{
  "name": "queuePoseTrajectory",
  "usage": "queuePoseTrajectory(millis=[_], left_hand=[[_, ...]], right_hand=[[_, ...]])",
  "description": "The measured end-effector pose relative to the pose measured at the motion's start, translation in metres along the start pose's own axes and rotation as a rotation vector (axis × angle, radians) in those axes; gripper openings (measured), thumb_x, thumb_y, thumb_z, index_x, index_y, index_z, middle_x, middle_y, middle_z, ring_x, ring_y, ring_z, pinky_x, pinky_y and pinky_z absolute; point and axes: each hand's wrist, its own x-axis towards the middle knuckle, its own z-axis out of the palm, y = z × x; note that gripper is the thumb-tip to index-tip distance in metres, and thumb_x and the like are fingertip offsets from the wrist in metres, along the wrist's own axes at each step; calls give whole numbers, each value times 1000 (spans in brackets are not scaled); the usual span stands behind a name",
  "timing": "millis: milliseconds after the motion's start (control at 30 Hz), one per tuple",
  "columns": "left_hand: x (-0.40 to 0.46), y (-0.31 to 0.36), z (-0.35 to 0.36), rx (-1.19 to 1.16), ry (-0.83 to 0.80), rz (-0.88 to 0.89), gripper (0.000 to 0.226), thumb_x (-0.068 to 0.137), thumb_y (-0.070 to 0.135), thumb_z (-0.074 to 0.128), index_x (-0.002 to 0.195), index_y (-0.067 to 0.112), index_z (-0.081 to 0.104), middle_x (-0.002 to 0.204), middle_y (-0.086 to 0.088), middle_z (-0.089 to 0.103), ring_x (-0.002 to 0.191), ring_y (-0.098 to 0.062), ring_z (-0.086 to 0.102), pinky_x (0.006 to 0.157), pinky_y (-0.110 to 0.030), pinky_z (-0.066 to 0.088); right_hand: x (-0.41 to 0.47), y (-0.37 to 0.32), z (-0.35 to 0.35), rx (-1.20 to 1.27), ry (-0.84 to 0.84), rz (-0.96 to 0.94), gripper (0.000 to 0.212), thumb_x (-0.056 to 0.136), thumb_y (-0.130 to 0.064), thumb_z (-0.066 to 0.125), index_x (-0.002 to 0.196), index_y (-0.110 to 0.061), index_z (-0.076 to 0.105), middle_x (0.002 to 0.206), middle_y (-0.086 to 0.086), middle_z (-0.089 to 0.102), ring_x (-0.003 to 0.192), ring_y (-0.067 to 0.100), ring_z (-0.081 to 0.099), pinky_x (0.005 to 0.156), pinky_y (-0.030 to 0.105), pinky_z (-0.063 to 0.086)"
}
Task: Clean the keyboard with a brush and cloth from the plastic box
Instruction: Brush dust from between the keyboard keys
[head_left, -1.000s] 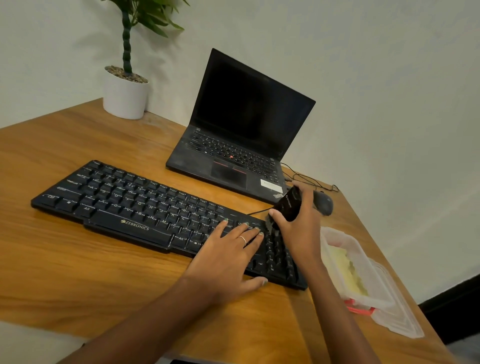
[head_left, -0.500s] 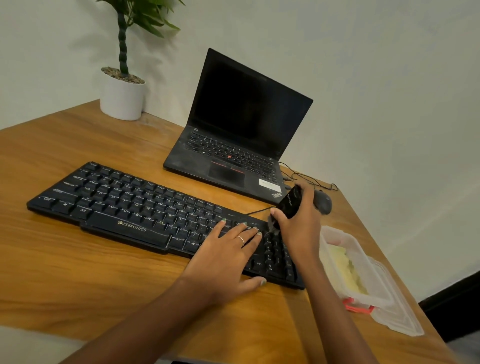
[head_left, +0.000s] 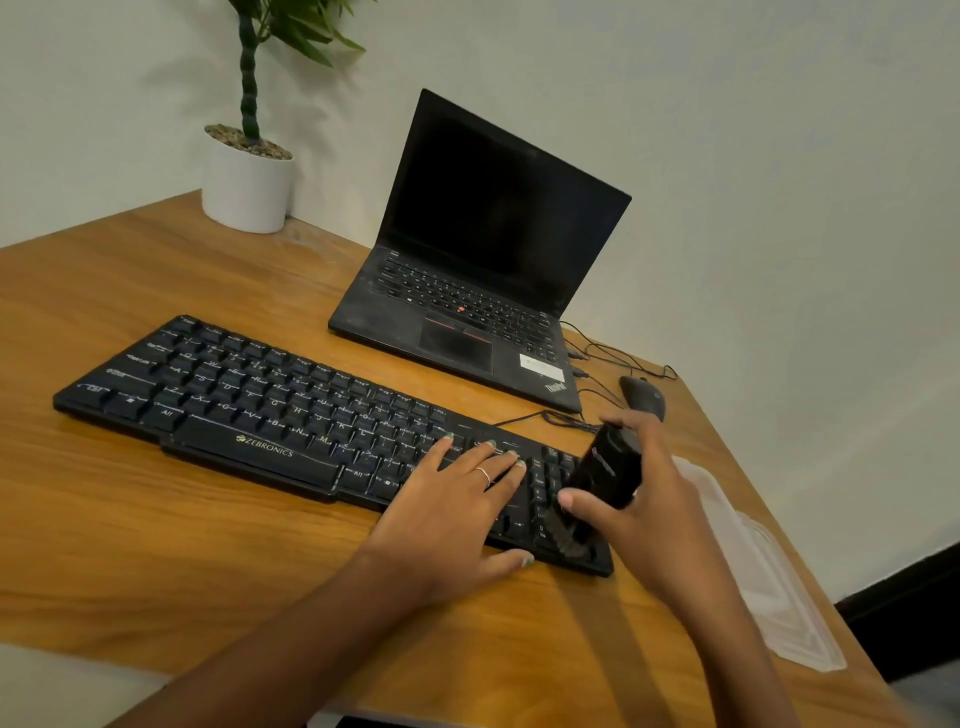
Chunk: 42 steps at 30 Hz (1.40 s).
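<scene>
Black keyboard (head_left: 291, 415), marked ZEBRONICS, lying slantwise across a wooden table (head_left: 156, 545), seen from the head camera. Left hand (head_left: 447, 519) resting flat on the keys toward the right end, fingers straight and slightly spread, a thin ring on one finger, thumb lying against the front edge of the keyboard. Right hand (head_left: 649, 509) gripping a black brush (head_left: 602, 483) by its chunky body, thumb across the near side, fingers curled round the far side. Brush tilted, bristles pointing down and touching the number-pad keys at the right end, close to the front corner. Clear plastic box (head_left: 701, 488) just beside the right end of the keyboard, mostly hidden behind the right hand and forearm; contents not visible, so no telling where the cloth is. Clear lid (head_left: 789, 613) lying flat on the table next to the box, near the table's right edge. Behind the keyboard, an open black laptop (head_left: 493, 270) with a dark screen. Black mouse (head_left: 644, 397) to the right of the laptop, just beyond the right hand, with thin black cables (head_left: 613, 358) running between them. White pot with a green plant (head_left: 249, 176) at the back left corner, against a pale wall.
</scene>
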Motion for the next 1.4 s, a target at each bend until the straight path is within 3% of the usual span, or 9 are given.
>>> queuePoseTrajectory(millis=[133,267,333,433,600,900,1033,1233,1400], left_hand=[[0,0,1,21,10,-3,83,92,71,21,154,23,-4,162,3,-1,148,-14,-6,119,-44,-6],[0,0,0,33,7,-2,82,92,71,21,154,23,-4,162,3,-2,148,-14,-6,120,-44,-5],[0,-1,0,24,8,-4,83,92,71,21,154,23,-5,162,4,-2,148,-14,-6,119,-43,-6],[1,-1,1,-3,7,-13,83,92,71,23,154,24,-5,162,5,-2,148,-13,-6,119,-42,-7],[2,-1,2,-1,4,-10,82,92,70,25,154,25,-5,162,5,-3,148,-12,-7,120,-43,-5],[0,0,-1,38,-1,-10,85,91,73,21,154,22,-6,162,3,-3,148,-14,-5,120,-44,-3],[2,-1,0,45,10,-7,86,90,74,20,154,22,-5,162,3,-1,148,-14,-4,120,-44,-3],[3,-3,3,7,27,-16,86,90,74,23,154,23,-2,162,5,0,148,-12,-4,120,-43,-3],[1,-2,3,-2,44,-16,84,91,72,25,154,24,-1,162,6,0,148,-12,-4,120,-43,-3]], right_hand=[[37,9,29,18,252,-39,67,77,-20,76,127,-36,34,100,-20,47,92,6,54,73,21,48],[65,16,41,79,348,12,68,78,-20,75,131,-28,34,115,-5,57,107,18,58,88,37,52],[63,16,34,92,304,34,67,77,-18,75,129,-29,34,108,-11,55,104,17,59,85,36,53],[31,10,14,89,101,35,67,76,-19,76,122,-38,32,97,-21,47,84,1,55,64,16,49],[-26,-1,2,93,-49,33,69,75,-22,77,120,-47,32,100,-26,44,83,-1,54,62,19,55],[36,8,37,53,277,-32,68,78,-21,75,130,-33,34,113,-13,52,100,5,53,80,22,46],[65,17,48,66,312,-17,71,78,-23,75,131,-35,30,119,-2,59,104,16,60,86,37,52],[28,10,21,18,100,5,69,77,-22,75,125,-41,29,104,-13,51,91,8,57,65,16,48],[-19,-2,2,37,-56,-13,69,75,-20,77,120,-46,31,104,-19,50,86,3,59,65,21,56]])
